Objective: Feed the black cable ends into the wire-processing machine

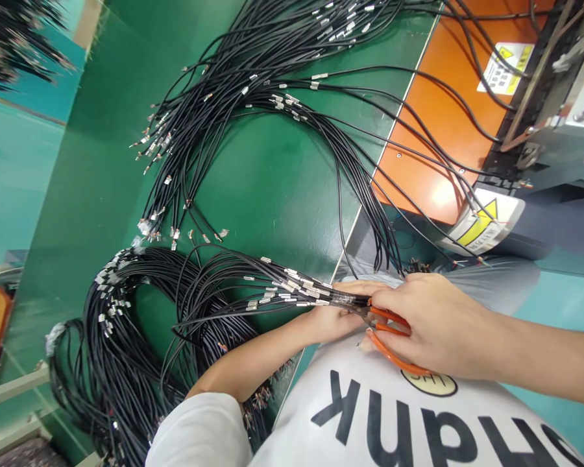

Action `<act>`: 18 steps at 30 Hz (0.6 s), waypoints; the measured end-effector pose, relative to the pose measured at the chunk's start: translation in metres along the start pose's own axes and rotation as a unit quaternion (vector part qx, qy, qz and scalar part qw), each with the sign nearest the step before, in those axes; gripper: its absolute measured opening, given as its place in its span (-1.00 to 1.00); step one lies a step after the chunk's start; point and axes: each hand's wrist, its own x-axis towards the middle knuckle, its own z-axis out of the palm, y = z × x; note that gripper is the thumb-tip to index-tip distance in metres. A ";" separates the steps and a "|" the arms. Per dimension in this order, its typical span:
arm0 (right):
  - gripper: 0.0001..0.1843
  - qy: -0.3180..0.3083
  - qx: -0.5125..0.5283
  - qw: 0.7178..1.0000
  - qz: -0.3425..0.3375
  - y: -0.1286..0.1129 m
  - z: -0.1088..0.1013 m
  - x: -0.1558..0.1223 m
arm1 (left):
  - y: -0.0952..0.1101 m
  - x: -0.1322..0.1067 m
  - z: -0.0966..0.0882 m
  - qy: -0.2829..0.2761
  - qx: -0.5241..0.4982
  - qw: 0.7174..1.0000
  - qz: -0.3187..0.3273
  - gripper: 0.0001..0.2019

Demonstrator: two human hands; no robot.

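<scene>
My left hand [333,321] is closed around a bundle of black cables [272,285] with silver-white sleeves along them. The bundle runs left from my grip over the green table. In my right hand [433,318] is a pair of orange-handled scissors [394,353], its fingers through and around the handles. The metal blades are at the cable bundle, just right of my left hand. Their tips are partly hidden, and I cannot tell whether they are closed on anything.
A larger cable pile [253,71] spreads across the green table [282,181]. Another coiled bundle [126,324] hangs at the lower left. At the right stands an orange machine [418,149] with warning labels and metal parts. Loose cables cross its front towards me.
</scene>
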 end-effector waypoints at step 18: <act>-0.67 0.037 0.056 0.997 -0.033 0.030 -0.011 -0.033 | 0.007 0.005 -0.002 -0.001 -0.031 0.999 -0.042 -0.65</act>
